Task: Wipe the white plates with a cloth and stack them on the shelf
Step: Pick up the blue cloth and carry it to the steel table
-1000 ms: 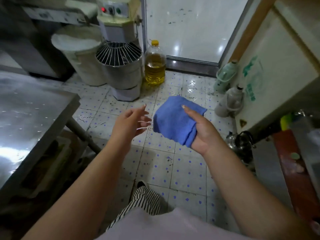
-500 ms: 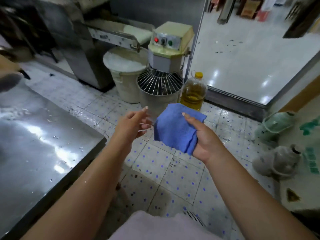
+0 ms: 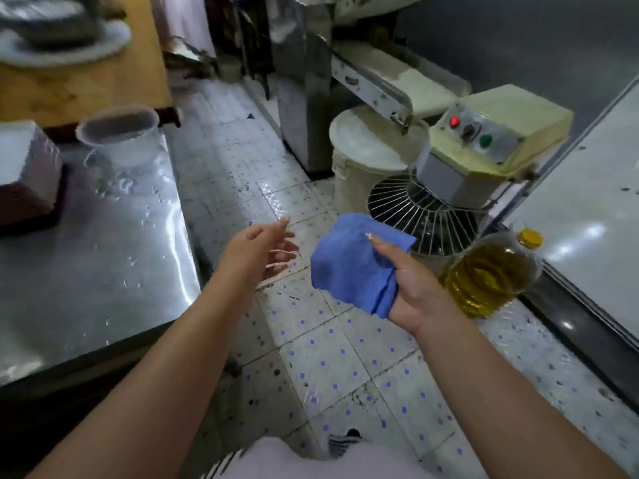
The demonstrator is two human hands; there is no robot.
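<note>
My right hand [image 3: 411,285] holds a folded blue cloth [image 3: 352,264] in front of me, thumb on top and fingers underneath. My left hand [image 3: 257,250] hangs just left of the cloth, empty, with relaxed spread fingers, a small gap apart from it. A white plate [image 3: 69,46] lies blurred on the wooden counter [image 3: 86,88] at the far top left, with a grey dish resting on it. No shelf shows in this view.
A wet steel table [image 3: 103,257] fills the left side, carrying a clear plastic tub [image 3: 121,136] and a box [image 3: 24,174]. Ahead stand a dough mixer [image 3: 466,167], a white bucket [image 3: 363,157] and an oil bottle [image 3: 487,271]. Tiled floor [image 3: 345,357] lies below.
The view has swung left: the steel table, tub and wooden counter with the plate have come into sight. Both hands keep their pose, the cloth still held in the right.
</note>
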